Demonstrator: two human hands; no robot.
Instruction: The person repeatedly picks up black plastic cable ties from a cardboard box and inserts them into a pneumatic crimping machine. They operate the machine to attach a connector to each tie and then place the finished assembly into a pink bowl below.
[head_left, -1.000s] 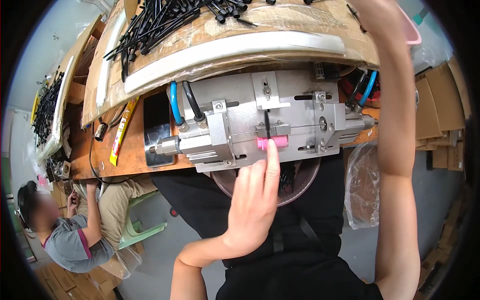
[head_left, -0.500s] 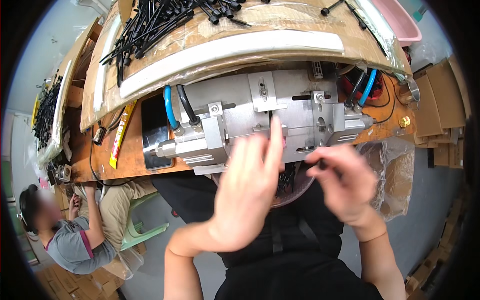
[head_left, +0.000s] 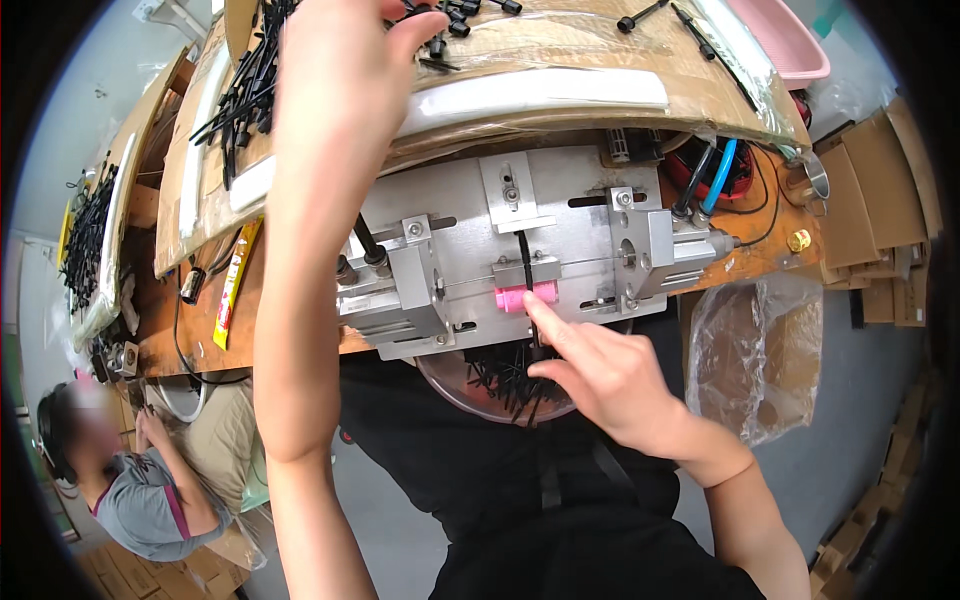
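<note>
A thin black rod (head_left: 527, 262) lies lengthwise across the grey metal fixture (head_left: 470, 190), over a bright pink block (head_left: 511, 300). My right hand (head_left: 610, 380) has its index fingertip on the rod at the block and its thumb beside the rod's lower end, with the other fingers curled. Up at the far left, my left hand (head_left: 345, 60) is over the pile of black rod-shaped parts (head_left: 255, 85) on the cardboard sheet (head_left: 530, 110). Its thumb sticks out, while most of its fingers are blurred or cut off by the top edge.
A clear round bowl (head_left: 450, 390) of black parts sits at my lap under the fixture's edge. Blue and black hoses (head_left: 722, 175) join the fixture. A yellow packet (head_left: 232, 285) lies left on the wooden table (head_left: 165, 330). A person (head_left: 150, 490) sits at left.
My left hand has left the fixture and gone up to the black parts. My right hand has moved left from beside the fixture onto the rod, and the pink block is now uncovered.
</note>
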